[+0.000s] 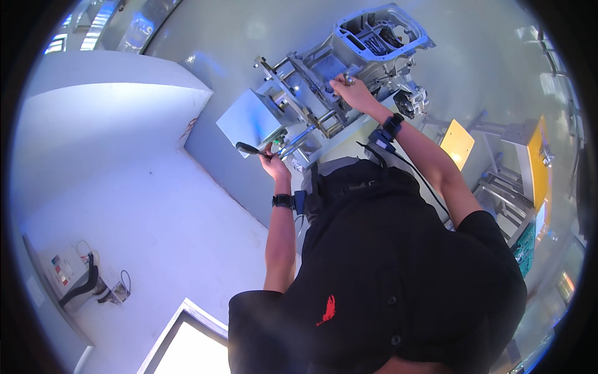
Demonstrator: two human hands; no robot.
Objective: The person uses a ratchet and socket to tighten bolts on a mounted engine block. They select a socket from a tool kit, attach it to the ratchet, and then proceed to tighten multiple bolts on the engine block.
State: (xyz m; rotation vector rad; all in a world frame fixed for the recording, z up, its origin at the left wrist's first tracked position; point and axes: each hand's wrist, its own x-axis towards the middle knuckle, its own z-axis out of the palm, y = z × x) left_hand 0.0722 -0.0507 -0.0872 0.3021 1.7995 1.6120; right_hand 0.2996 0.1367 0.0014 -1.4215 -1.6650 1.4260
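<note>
My left hand [273, 164] is gripping the handle [248, 148], can't tell if my right hand [357, 95] is pinching the casing [361, 58], which could swing if my grip slips.

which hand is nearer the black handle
Left. The left hand is right at the right-hand end of the black handle; the right hand is farther off, up and to the right.

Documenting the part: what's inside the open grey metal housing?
Metal ribs and dark recesses show inside the housing. The recess bottoms can't be seen: ribs and shadow cover them.
</note>
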